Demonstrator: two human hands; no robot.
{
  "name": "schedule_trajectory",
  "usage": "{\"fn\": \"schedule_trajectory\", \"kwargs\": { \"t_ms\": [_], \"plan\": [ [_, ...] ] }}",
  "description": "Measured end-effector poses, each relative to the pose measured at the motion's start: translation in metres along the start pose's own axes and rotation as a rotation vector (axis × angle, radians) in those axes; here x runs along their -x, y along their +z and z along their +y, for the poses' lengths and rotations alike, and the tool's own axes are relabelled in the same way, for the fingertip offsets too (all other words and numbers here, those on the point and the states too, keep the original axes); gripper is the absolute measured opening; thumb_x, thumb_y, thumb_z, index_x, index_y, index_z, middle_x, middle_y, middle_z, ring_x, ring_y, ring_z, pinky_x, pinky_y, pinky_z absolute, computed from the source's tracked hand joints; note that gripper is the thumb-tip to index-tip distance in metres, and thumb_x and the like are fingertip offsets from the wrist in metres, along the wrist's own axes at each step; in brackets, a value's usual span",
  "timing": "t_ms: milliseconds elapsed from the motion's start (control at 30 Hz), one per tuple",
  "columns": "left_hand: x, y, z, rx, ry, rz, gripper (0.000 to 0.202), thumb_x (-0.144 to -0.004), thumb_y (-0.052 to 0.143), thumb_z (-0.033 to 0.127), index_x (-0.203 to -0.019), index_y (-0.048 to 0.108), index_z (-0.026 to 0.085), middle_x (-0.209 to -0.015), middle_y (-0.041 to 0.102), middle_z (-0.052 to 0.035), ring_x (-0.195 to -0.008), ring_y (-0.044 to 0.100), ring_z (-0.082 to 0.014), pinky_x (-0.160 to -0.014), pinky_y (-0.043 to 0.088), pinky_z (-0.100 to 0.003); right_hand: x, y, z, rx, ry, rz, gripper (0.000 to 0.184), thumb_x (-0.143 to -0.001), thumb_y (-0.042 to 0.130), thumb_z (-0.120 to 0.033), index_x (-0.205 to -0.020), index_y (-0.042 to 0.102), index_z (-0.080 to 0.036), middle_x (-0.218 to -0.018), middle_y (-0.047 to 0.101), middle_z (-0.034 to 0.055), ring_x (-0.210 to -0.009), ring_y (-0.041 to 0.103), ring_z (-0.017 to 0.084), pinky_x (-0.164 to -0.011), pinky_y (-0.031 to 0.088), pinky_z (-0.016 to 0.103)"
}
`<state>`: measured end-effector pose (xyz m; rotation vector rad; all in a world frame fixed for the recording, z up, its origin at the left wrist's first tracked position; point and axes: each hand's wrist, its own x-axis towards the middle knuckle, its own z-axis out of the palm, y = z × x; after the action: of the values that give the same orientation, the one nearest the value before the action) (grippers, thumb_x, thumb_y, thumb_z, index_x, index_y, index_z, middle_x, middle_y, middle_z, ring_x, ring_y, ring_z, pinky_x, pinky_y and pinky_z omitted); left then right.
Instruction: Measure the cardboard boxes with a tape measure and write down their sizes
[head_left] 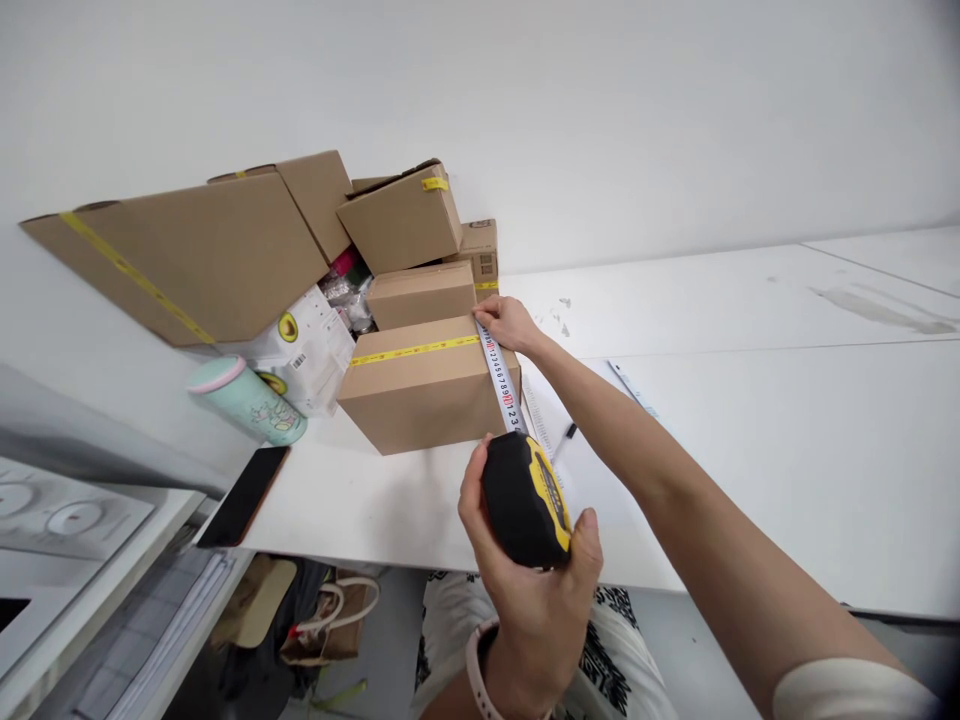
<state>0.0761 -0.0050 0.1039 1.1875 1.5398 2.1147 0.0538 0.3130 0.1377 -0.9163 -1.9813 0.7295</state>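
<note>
My left hand [536, 610] is wrapped round the black and yellow case of a tape measure [525, 500], held in front of a closed cardboard box [431, 405]. The tape measure's white blade [499, 378] runs out from the case along the right end of the box top. At the far edge of that box, my right hand [508, 325] pinches the blade's end between thumb and fingers. A strip of yellow tape [416, 352] crosses the box top. The fingertips of my right hand partly hide the blade's tip.
Several other cardboard boxes [397, 225] are stacked behind and to the left. A mint tumbler [251, 400] leans near a dark phone [246, 495] on the white table [787, 450]. Right of the box lie paper [592, 480] and a black-capped pen [571, 431]. A bag [334, 620] sits below the table.
</note>
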Motion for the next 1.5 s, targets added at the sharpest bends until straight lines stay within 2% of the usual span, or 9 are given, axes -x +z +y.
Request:
{"fn": "schedule_trajectory", "kwargs": {
  "t_ms": [267, 533, 633, 800, 967, 1167, 1300, 1400, 1500],
  "plan": [
    [-0.005, -0.025, 0.014, 0.039, 0.147, -0.056, 0.071, -0.084, 0.071, 0.020, -0.149, 0.044, 0.029, -0.153, 0.055, -0.0158, -0.135, 0.060, -0.0364, -0.102, 0.062, -0.049, 0.022, -0.066, -0.036, -0.300, -0.060, 0.311, 0.031, -0.095, 0.053, -0.033, -0.113, 0.075, -0.019, -0.113, 0.073, 0.0073, -0.108, 0.068, 0.024, -0.092, 0.056, 0.043],
    [-0.028, -0.017, 0.015, 0.144, 0.319, -0.175, 0.074, -0.077, 0.075, 0.014, -0.144, 0.049, 0.030, -0.149, 0.059, -0.0140, -0.135, 0.060, -0.0378, -0.106, 0.057, -0.058, 0.166, -0.083, -0.090, -0.167, -0.021, 0.305, 0.033, -0.098, 0.053, -0.051, -0.112, 0.077, -0.033, -0.112, 0.072, 0.0071, -0.112, 0.068, 0.030, -0.095, 0.058, 0.051],
    [-0.066, -0.022, 0.010, 0.173, 0.329, -0.259, 0.065, -0.080, 0.077, 0.017, -0.140, 0.055, 0.027, -0.143, 0.064, -0.0139, -0.134, 0.061, -0.0360, -0.106, 0.058, -0.055, 0.202, -0.080, -0.066, -0.214, -0.045, 0.367, 0.033, -0.098, 0.055, -0.051, -0.120, 0.074, -0.037, -0.113, 0.074, 0.0078, -0.109, 0.070, 0.031, -0.100, 0.056, 0.056],
    [-0.172, -0.043, 0.000, 0.029, 0.495, -0.324, 0.062, -0.075, 0.084, 0.021, -0.134, 0.063, 0.023, -0.147, 0.062, -0.0099, -0.137, 0.059, -0.0313, -0.117, 0.047, -0.052, 0.232, -0.069, 0.021, -0.057, 0.132, 0.458, 0.027, -0.099, 0.052, -0.042, -0.112, 0.074, -0.033, -0.112, 0.075, 0.0086, -0.107, 0.070, 0.030, -0.096, 0.056, 0.054],
    [-0.252, -0.053, -0.014, -0.501, 0.579, -0.554, 0.061, -0.066, 0.082, 0.017, -0.126, 0.070, 0.018, -0.143, 0.065, -0.0009, -0.138, 0.058, -0.0271, -0.120, 0.032, -0.057, 0.243, -0.052, 0.074, 0.288, 0.224, 0.242, 0.033, -0.098, 0.044, -0.032, -0.112, 0.074, -0.025, -0.105, 0.075, 0.0137, -0.103, 0.068, 0.034, -0.085, 0.057, 0.052],
    [-0.272, -0.049, -0.028, -0.866, 0.479, -0.733, 0.044, -0.090, 0.045, 0.029, -0.125, 0.069, 0.017, -0.130, 0.069, 0.0079, -0.138, 0.055, -0.0229, -0.107, 0.033, -0.063, 0.246, -0.050, 0.078, 0.549, 0.122, -0.062, 0.045, -0.099, 0.039, -0.015, -0.131, 0.070, -0.022, -0.134, 0.069, 0.0135, -0.115, 0.060, 0.034, -0.087, 0.055, 0.048],
    [-0.287, -0.049, -0.028, -0.929, 0.562, -0.867, 0.060, -0.085, 0.052, 0.042, -0.136, 0.061, 0.013, -0.137, 0.065, 0.0013, -0.137, 0.054, -0.0255, -0.106, 0.033, -0.060, 0.244, -0.052, 0.075, 0.787, 0.023, -0.243, 0.052, -0.095, 0.041, -0.004, -0.138, 0.065, -0.019, -0.142, 0.065, 0.0149, -0.115, 0.059, 0.034, -0.089, 0.051, 0.046],
    [-0.295, -0.052, -0.029, -0.913, 0.590, -1.050, 0.068, -0.090, 0.042, 0.052, -0.141, 0.053, 0.008, -0.149, 0.056, -0.0070, -0.142, 0.047, -0.0284, -0.105, 0.030, -0.064, 0.232, -0.053, 0.069, 0.966, -0.069, -0.374, 0.046, -0.096, 0.040, -0.002, -0.131, 0.067, -0.014, -0.127, 0.071, 0.0191, -0.105, 0.062, 0.032, -0.084, 0.047, 0.042],
    [-0.296, -0.055, -0.034, -0.919, 0.592, -1.069, 0.073, -0.095, 0.047, 0.066, -0.144, 0.055, 0.013, -0.158, 0.051, -0.0128, -0.148, 0.043, -0.0323, -0.115, 0.032, -0.063, 0.214, -0.052, 0.060, 1.106, -0.188, -0.535, 0.036, -0.096, 0.042, 0.001, -0.114, 0.071, -0.009, -0.106, 0.075, 0.0195, -0.097, 0.064, 0.029, -0.078, 0.042, 0.037]
  ]
}}
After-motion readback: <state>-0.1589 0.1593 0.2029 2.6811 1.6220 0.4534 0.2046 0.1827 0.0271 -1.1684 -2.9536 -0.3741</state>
